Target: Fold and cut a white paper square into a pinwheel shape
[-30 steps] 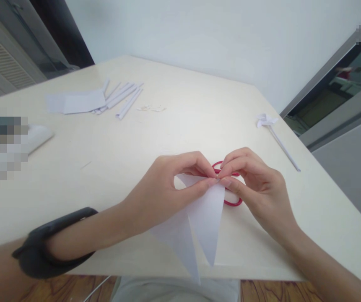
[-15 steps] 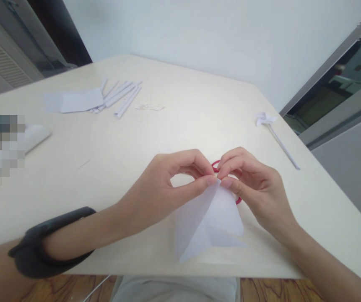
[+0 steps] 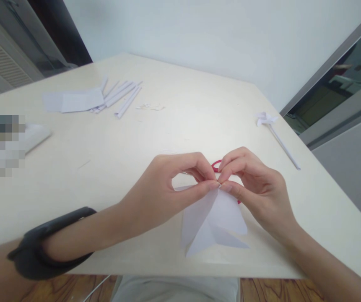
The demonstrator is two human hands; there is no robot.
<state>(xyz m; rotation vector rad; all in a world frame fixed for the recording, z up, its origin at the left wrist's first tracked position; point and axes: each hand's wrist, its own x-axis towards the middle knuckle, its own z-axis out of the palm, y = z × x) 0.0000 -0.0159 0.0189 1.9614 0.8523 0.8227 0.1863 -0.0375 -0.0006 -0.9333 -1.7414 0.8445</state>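
Observation:
A folded sheet of white paper (image 3: pixel 213 220) hangs from my fingertips just above the near part of the cream table (image 3: pixel 180 126). My left hand (image 3: pixel 167 188) pinches its top corner between thumb and forefinger. My right hand (image 3: pixel 255 188) pinches the same corner from the other side, fingertips touching the left ones. Red scissor handles (image 3: pixel 215 165) lie on the table under and behind my hands, mostly hidden. A dark band sits on my left wrist (image 3: pixel 48 247).
Several rolled paper sticks (image 3: pixel 122 96) and flat white sheets (image 3: pixel 73 100) lie at the far left. A small paper pinwheel on a stick (image 3: pixel 271 126) lies at the right edge. A blurred patch and a white object (image 3: pixel 35 134) sit at the left.
The paper has gone from two long points hanging down past the table edge to a wider, shorter folded shape. Both hands have stayed almost in place, pinching the top corner.

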